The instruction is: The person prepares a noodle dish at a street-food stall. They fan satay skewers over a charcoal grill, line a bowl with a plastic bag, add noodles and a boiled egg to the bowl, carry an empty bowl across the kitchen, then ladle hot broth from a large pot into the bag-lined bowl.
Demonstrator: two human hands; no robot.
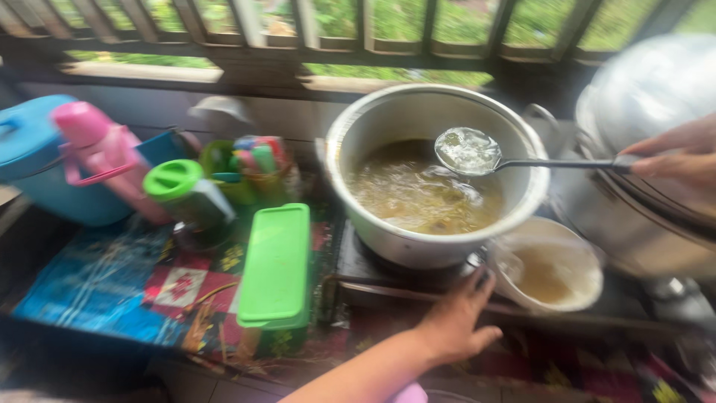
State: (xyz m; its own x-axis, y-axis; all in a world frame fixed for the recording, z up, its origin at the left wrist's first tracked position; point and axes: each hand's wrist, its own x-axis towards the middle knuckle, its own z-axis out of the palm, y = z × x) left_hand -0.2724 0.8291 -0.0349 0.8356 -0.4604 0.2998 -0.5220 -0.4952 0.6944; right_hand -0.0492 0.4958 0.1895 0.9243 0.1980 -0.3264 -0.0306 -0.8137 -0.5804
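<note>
A large metal pot (358,142) stands on a stove (365,265) and holds yellowish broth (418,198). My right hand (675,160), at the right edge, grips the handle of a metal ladle (468,151). The ladle's bowl, filled with clear liquid, hovers above the broth. My left hand (455,321) reaches in from the bottom, fingers spread. Its fingertips touch the stove's front edge below the pot, beside a white bowl (589,261) with some broth in it. Whether the fingers grasp a knob is unclear.
A big lidded metal vessel (656,89) fills the right side. Left of the stove, on a patterned cloth (112,283), are a green-lidded box (276,261), a green-capped bottle (186,190), a pink flask (104,157) and a blue container (30,149). A wooden railing (358,45) runs behind.
</note>
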